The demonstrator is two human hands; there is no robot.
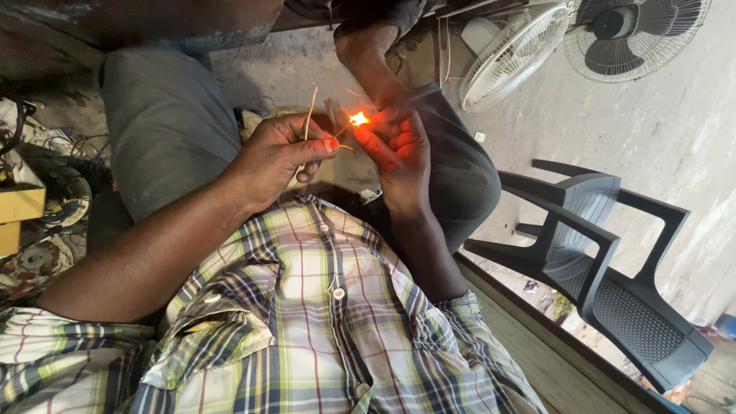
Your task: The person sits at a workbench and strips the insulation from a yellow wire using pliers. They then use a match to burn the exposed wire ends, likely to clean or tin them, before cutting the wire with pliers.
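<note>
The left hand (280, 157) is closed in a pinch on a thin pale wire (310, 111), whose free end stands up above the knuckles while its lower end bends toward the flame. Just beside it, the right hand (399, 153) is curled around something that feeds a small bright flame (358, 118); the source itself is hidden by the fingers, so whether it is a lighter or a match cannot be told. The flame sits between the two hands, touching or nearly touching the wire's end, and the right palm glows orange from it. The likeliest trouble is a burn: the fingertips of both hands lie very near the fire, and the wire could carry heat up to the pinch. Softened coating could drip onto the grey trousers (169, 115) just beyond the hands, or onto the plaid shirt (307, 307) below them, and either cloth could scorch. A flinch could drop the burning end into the lap. Farther out to the right, two standing fans (514, 46) lie near; whether they are turning cannot be told, but a draught could bend the flame onto the fingers. A dark plastic chair (606, 268) stands well apart.
</note>
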